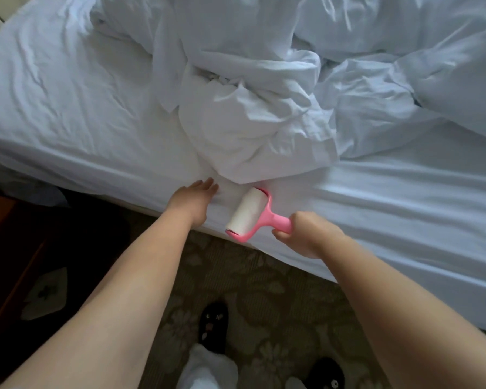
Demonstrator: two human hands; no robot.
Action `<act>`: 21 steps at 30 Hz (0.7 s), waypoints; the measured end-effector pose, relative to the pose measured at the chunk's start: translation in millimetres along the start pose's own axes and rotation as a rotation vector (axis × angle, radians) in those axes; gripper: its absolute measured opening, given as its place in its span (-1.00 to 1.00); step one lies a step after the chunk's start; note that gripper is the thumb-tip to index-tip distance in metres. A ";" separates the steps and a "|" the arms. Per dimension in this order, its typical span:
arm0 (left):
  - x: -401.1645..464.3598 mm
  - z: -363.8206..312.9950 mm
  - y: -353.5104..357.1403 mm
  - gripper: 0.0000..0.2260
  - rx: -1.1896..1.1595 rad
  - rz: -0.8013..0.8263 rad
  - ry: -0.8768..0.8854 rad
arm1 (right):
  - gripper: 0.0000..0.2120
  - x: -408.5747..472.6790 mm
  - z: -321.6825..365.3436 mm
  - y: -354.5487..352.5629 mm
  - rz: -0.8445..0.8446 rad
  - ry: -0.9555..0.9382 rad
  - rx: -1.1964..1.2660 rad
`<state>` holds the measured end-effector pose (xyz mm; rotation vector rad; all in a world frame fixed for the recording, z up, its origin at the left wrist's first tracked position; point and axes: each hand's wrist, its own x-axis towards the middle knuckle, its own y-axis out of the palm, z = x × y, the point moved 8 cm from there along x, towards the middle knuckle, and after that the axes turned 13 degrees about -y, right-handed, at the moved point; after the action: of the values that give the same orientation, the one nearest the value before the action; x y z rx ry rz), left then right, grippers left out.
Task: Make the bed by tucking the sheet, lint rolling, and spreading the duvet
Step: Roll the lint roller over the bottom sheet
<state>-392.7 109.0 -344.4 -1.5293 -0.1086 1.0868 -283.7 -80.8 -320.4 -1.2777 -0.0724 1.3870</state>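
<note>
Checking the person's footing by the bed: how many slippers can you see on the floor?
2. One black slipper is on the patterned carpet between the forearms; the other is at the bottom edge, partly cut off.

Left hand (194, 195) flat, right hand (306, 231) fisted.

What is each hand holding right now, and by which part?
The right hand grips the lint roller by its pink handle. The left hand holds nothing; it rests on the sheet.

One pink lint roller (249, 213) sits in the grip, one crumpled duvet (253, 116) lies beyond it, and two dark slippers (213, 322) stand below.
</note>
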 end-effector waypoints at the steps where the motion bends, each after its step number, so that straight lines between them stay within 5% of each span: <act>1: -1.5 -7.9 0.4 -0.32 -0.001 0.004 -0.002 | -0.67 -3.2 -5.6 -0.4 0.009 -0.005 -0.005; 21: -21.4 -160.4 -20.2 -0.32 0.041 -0.058 0.038 | -0.67 -68.0 -149.8 -61.2 -0.140 -0.079 -0.176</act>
<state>-287.5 -15.4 -337.1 -1.5005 -0.1033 1.0082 -159.6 -202.5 -296.4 -1.3355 -0.3387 1.3325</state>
